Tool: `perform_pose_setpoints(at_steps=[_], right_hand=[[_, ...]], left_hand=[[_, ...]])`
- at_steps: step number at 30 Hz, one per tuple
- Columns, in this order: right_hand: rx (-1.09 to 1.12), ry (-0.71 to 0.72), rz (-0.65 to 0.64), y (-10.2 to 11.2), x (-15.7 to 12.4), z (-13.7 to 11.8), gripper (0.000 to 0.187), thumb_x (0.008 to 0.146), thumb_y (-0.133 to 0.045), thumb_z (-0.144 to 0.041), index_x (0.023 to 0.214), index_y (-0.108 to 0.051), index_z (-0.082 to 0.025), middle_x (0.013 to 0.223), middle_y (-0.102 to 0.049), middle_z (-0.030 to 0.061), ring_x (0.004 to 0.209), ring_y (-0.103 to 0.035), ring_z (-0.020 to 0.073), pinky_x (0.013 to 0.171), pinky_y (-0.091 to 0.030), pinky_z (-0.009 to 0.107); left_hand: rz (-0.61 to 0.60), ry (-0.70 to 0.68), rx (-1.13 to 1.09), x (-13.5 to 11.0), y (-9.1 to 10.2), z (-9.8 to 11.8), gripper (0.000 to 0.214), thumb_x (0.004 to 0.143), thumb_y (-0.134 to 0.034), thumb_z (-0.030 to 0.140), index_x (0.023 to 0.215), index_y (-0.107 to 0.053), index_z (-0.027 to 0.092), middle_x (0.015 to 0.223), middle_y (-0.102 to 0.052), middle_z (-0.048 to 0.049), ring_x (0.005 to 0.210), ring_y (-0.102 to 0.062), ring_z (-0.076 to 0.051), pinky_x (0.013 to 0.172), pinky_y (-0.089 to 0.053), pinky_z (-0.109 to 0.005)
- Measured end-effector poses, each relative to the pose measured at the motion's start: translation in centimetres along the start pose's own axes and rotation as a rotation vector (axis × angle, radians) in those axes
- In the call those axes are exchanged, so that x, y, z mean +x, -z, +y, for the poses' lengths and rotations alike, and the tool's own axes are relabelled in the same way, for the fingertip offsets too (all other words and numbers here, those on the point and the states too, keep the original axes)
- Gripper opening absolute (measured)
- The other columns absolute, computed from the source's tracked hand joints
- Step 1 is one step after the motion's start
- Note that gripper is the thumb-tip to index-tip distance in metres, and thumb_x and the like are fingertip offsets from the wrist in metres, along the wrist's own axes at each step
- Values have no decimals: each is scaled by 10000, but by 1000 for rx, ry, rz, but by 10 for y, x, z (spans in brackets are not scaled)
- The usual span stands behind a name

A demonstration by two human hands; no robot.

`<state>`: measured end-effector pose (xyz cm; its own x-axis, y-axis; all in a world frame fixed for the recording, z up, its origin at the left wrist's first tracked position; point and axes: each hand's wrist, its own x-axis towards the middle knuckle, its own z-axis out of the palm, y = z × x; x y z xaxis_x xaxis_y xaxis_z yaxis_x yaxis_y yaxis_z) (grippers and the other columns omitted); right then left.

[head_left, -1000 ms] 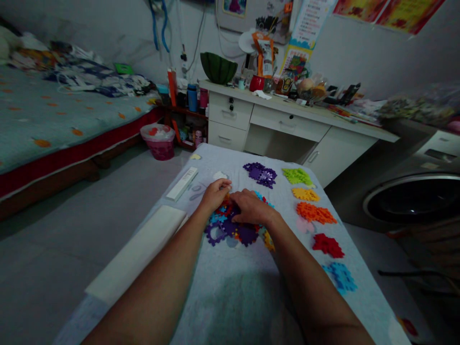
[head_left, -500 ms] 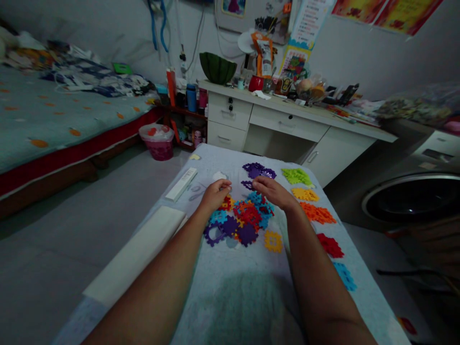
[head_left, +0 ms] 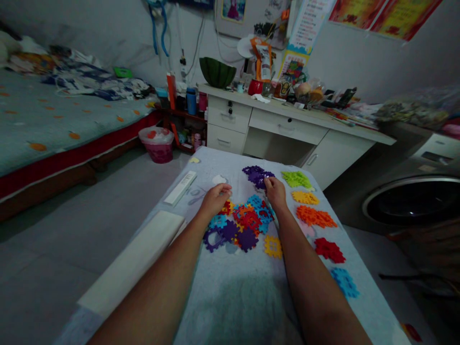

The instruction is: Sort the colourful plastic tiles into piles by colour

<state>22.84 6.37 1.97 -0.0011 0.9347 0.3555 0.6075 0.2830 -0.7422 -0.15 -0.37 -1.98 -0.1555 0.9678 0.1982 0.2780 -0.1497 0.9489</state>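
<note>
A mixed heap of coloured interlocking plastic pieces (head_left: 244, 220) lies in the middle of a cloth-covered table (head_left: 233, 297). My left hand (head_left: 214, 198) rests with curled fingers at the heap's far left edge. My right hand (head_left: 275, 189) reaches past the heap to the purple pile (head_left: 256, 175), fingers pinched on a purple piece there. Sorted piles run down the right side: green (head_left: 296, 179), yellow (head_left: 304, 196), orange (head_left: 315, 216), red (head_left: 329, 250), blue (head_left: 344, 281). A lone yellow piece (head_left: 273, 246) lies near my right forearm.
A long white box (head_left: 180, 188) and a white slab (head_left: 136, 261) lie along the table's left edge, with scissors (head_left: 196, 193) between. A white desk (head_left: 287, 122) with clutter stands behind, a bed (head_left: 53, 124) left, a washing machine (head_left: 413, 196) right.
My right hand lifted off the mixed heap and moved away to the purple pile, carrying a purple piece. My left hand stayed at the heap's far left edge.
</note>
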Motion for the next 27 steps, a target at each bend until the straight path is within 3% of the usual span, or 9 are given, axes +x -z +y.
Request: perform_pose_setpoints(at_steps=[5, 11, 15, 18, 24, 27], right_hand=[[262, -214, 15, -11, -1, -3, 217, 767, -539, -336, 936, -547, -200, 698, -556, -23, 571, -625, 168, 457, -450, 246], [251, -285, 52, -15, 2, 1, 267, 741, -528, -240, 1004, -505, -204, 750, -572, -32, 595, -656, 158, 482, -502, 243], [-42, -148, 13, -9, 6, 7, 213, 723, -518, -184, 911, -618, -180, 871, -655, 48, 792, -667, 197, 724, -553, 332], [-278, 24, -35, -3, 8, 9, 216, 726, -528, -176, 849, -707, -170, 940, -693, 91, 1003, -621, 243, 928, -485, 375], [-392, 93, -192, 12, 8, 2, 276, 760, -539, -147, 920, -761, -184, 969, -725, 80, 1015, -616, 234, 945, -458, 359], [-316, 122, -384, 25, 5, -15, 250, 793, -575, -191, 971, -751, -190, 963, -730, 58, 928, -638, 207, 892, -477, 336]], left_hand=[[-17, 9, 13, -1, 1, 2, 287, 762, -602, 346, 990, -686, 193, 924, -703, -43, 873, -656, -200, 827, -491, -328], [-18, 0, 11, 0, 0, 2, 286, 761, -597, 343, 985, -684, 189, 917, -699, -44, 870, -656, -203, 827, -488, -332], [-15, -2, 4, 0, 1, 4, 281, 758, -601, 338, 980, -687, 190, 906, -700, -42, 866, -659, -202, 823, -491, -329], [-8, 3, 8, -1, 1, 5, 272, 753, -605, 332, 970, -692, 192, 907, -704, -40, 863, -658, -202, 817, -492, -329], [6, 9, -13, 0, 0, 3, 264, 744, -616, 319, 965, -699, 198, 906, -708, -42, 872, -656, -207, 826, -497, -337], [9, -8, -39, 1, -1, -1, 251, 740, -625, 313, 953, -701, 204, 897, -706, -37, 870, -654, -200, 835, -500, -333]])
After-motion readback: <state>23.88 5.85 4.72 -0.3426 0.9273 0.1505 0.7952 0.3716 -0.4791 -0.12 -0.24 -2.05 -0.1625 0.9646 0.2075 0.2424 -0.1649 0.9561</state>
